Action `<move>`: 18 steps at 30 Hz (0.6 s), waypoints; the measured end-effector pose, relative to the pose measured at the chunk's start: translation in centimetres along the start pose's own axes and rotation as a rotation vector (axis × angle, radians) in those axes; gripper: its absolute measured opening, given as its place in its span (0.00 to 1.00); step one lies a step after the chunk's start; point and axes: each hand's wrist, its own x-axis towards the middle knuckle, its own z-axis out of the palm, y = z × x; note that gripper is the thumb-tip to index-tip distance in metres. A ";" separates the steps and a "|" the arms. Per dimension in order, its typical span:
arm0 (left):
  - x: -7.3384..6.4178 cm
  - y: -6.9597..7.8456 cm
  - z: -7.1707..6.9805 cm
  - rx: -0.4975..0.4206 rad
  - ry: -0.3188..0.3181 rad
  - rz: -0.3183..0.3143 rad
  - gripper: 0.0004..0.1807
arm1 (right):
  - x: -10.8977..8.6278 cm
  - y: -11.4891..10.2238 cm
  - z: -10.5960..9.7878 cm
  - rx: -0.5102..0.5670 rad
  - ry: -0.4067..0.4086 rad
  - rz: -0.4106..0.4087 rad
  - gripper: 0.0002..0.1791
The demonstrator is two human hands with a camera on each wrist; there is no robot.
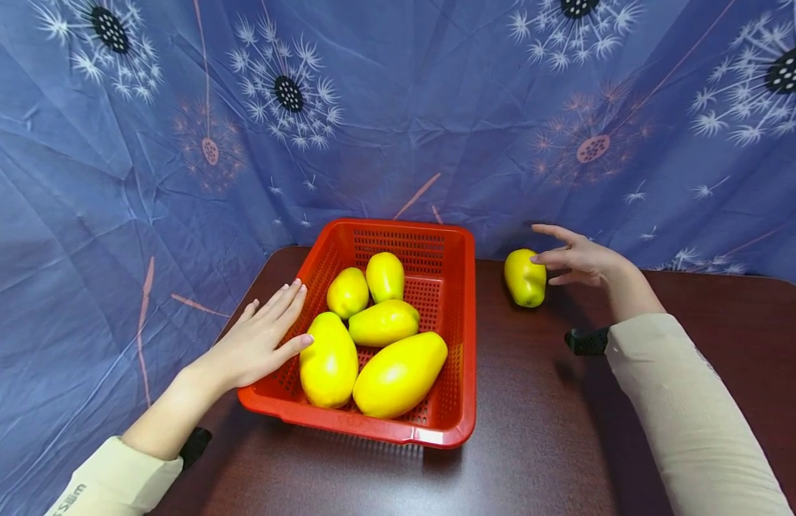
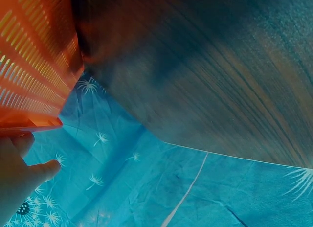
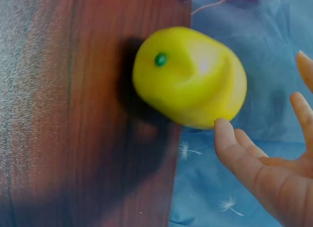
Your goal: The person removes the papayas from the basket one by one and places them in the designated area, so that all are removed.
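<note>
A red plastic basket point(image 1: 463, 301) holds several smooth yellow fruits of different sizes, among them a large oblong one point(image 1: 401, 374) at the front. My left hand point(image 1: 259, 340) rests on the basket's left rim with its fingers extended. The left wrist view shows part of that hand point(image 2: 19, 173) against the rim. Right of the basket, a single yellow mango point(image 1: 526, 279) lies on the table near its back edge. Beside it is my right hand point(image 1: 581, 259), fingers spread and not wrapped around it. In the right wrist view a small green spot marks the mango point(image 3: 188, 78).
The dark brown wooden table point(image 1: 527, 416) extends to both sides of the basket. A blue cloth point(image 1: 404, 107) with dandelion prints hangs behind the table and along its left side.
</note>
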 end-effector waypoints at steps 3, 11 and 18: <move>0.0 0.0 0.0 -0.001 -0.001 0.002 0.42 | -0.3 -0.5 0.0 -0.009 0.008 -0.002 0.46; 0.0 -0.1 0.0 -0.002 0.001 0.000 0.42 | -0.7 -1.5 -0.1 0.004 0.024 -0.012 0.45; -0.1 -0.2 0.1 -0.004 0.005 -0.002 0.42 | -1.0 -3.1 0.1 -0.023 0.031 -0.032 0.43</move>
